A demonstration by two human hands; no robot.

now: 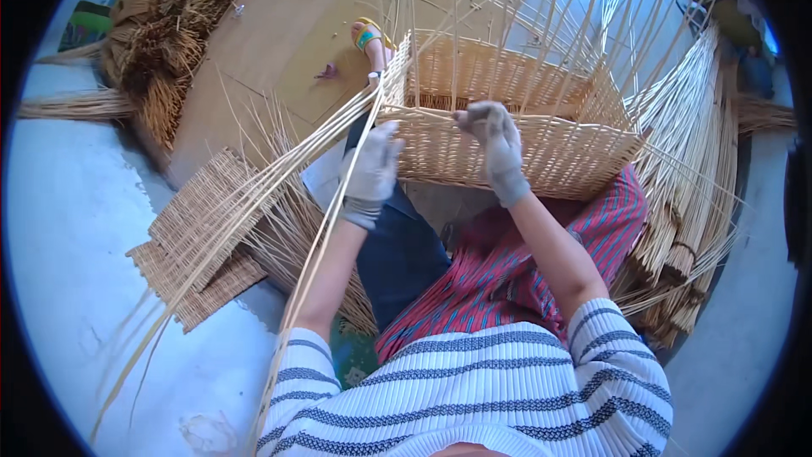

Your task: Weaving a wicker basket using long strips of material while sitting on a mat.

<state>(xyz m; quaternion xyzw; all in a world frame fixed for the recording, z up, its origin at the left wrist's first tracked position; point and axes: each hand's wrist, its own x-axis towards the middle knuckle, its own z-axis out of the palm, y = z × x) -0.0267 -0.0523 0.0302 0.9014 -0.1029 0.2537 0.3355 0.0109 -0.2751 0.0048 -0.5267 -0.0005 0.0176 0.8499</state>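
A light tan woven rectangular basket [524, 152] lies across my lap, with long uncut stakes rising from it. My left hand [370, 173], in a pale glove, is curled at the basket's left end among long reed strands [313, 145] that trail down to the lower left. My right hand [495, 152], in a grey glove with bare fingertips showing, pinches the near rim where a strand runs along it. The exact grip points are partly hidden by the fingers.
Woven mats [190, 228] and loose reeds lie at the left. A brown fibre pile [156, 42] sits upper left, pale reed bundles [685, 169] at the right. A foot in a yellow sandal [370, 41] rests on the board [279, 25] beyond the basket.
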